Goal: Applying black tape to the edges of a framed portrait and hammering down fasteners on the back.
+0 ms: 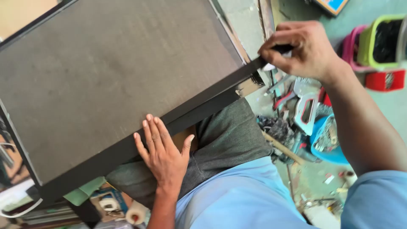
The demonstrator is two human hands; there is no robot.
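A large flat panel (106,72) with a grey-brown back and a black frame rests on my lap, over grey trousers (229,131). My left hand (163,154) lies flat with fingers spread on the black frame edge (127,146) near me. My right hand (303,48) is closed on the end of a black strip (250,68) at the panel's right corner, pinching it between thumb and fingers. A small white piece shows under that hand.
On the floor to the right lie a staple gun (307,108), pliers with red grips and other tools by a blue tub (328,142). Pink and green containers (373,42) and a red box (383,80) stand further right. A tape roll (135,212) and papers lie lower left.
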